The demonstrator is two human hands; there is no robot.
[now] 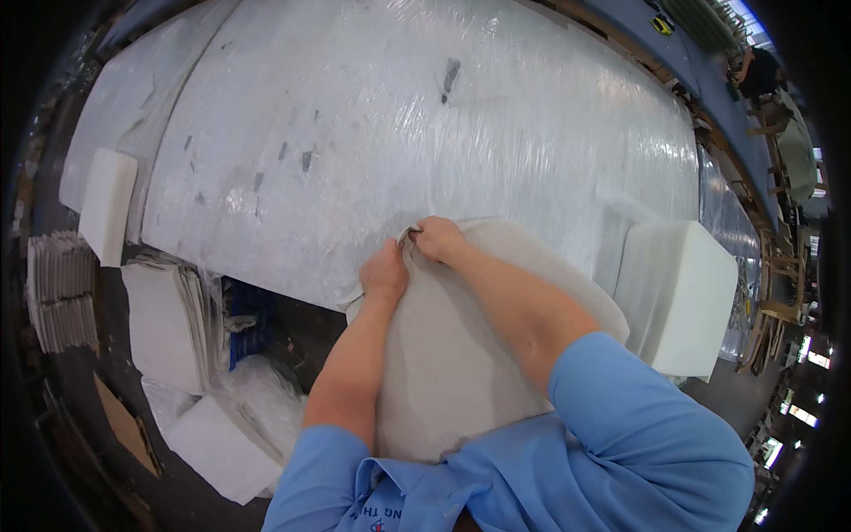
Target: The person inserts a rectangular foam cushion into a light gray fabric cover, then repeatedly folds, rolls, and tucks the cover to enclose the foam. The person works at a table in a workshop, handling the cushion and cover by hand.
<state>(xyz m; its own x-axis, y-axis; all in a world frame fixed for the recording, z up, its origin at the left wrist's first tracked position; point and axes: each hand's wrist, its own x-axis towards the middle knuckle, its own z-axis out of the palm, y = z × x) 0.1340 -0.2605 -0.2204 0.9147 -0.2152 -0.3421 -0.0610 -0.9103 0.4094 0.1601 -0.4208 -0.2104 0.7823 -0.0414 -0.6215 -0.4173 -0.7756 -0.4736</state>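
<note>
A beige fabric cushion cover lies against my front and rests on the near edge of a large table wrapped in clear plastic film. It looks filled out like a cushion, though what is inside is hidden. At its far edge, my left hand is closed on the gathered cloth. Just to the right and slightly farther off, my right hand pinches the same edge. Between them the fabric bunches into a small fold. My fingertips are partly hidden by the hands and cloth.
White foam blocks stand at the table's right edge, and another foam slab is at the far left. Stacked pale panels and plastic-wrapped pieces fill the left floor. Wooden frames and a person are at the right.
</note>
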